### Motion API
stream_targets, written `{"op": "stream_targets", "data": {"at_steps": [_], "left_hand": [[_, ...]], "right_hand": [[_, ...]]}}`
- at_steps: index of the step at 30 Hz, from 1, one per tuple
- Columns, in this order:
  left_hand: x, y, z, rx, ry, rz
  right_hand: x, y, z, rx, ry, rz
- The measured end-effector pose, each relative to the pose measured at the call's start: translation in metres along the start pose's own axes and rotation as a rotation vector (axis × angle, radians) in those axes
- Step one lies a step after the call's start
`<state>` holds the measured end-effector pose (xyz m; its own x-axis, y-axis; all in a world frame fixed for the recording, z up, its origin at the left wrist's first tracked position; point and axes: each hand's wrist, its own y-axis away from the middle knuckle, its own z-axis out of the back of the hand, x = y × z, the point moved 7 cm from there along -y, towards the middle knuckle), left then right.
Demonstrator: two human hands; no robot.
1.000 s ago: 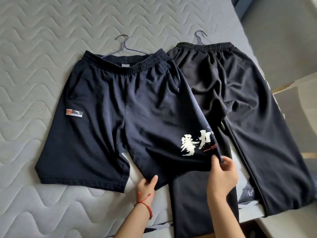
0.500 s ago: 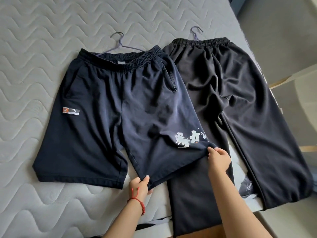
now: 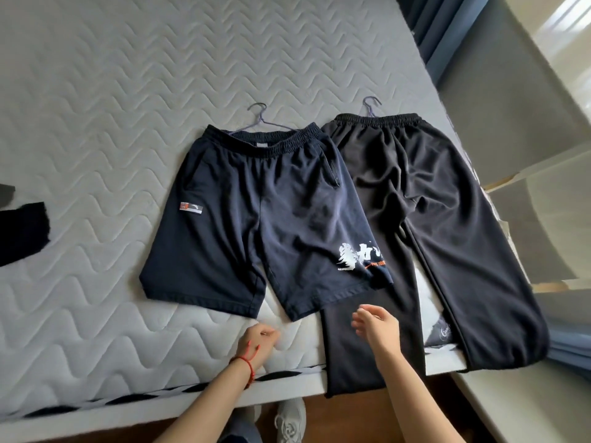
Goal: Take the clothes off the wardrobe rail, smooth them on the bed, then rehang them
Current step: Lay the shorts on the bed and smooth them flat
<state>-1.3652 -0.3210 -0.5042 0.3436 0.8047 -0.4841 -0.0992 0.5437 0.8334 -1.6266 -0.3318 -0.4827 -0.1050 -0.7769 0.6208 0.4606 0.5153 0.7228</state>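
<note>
Navy shorts [image 3: 256, 219] with white lettering on one leg lie flat on the quilted grey mattress [image 3: 128, 91], a thin hanger [image 3: 259, 118] poking out of the waistband. Black trousers [image 3: 431, 225] lie to their right, partly under the shorts, with their own hanger hook [image 3: 371, 105] at the top; both legs reach the bed's near edge. My left hand [image 3: 257, 345] hovers over the mattress edge just below the shorts' hem, fingers loosely curled, holding nothing. My right hand [image 3: 375, 326] is above the left trouser leg, relaxed and empty.
A piece of dark fabric [image 3: 22, 231] lies at the mattress's left edge. Pale furniture [image 3: 543, 219] stands close along the bed's right side. The wooden floor and a grey sneaker [image 3: 289, 420] show below the bed's near edge.
Both hands have let go of the shorts' right leg hem and drawn back toward me. The shorts now lie flat. The view has pulled back and shows more of the bed.
</note>
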Motion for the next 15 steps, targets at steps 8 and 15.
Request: {"op": "stream_targets", "data": {"at_steps": [8, 15], "left_hand": [[0.057, 0.115, 0.089, -0.116, 0.203, -0.006], [0.163, 0.212, 0.177, -0.347, 0.503, 0.080]], "right_hand": [[-0.019, 0.097, -0.027, 0.262, 0.296, 0.050], [-0.019, 0.185, -0.078, 0.448, 0.458, 0.131]]}}
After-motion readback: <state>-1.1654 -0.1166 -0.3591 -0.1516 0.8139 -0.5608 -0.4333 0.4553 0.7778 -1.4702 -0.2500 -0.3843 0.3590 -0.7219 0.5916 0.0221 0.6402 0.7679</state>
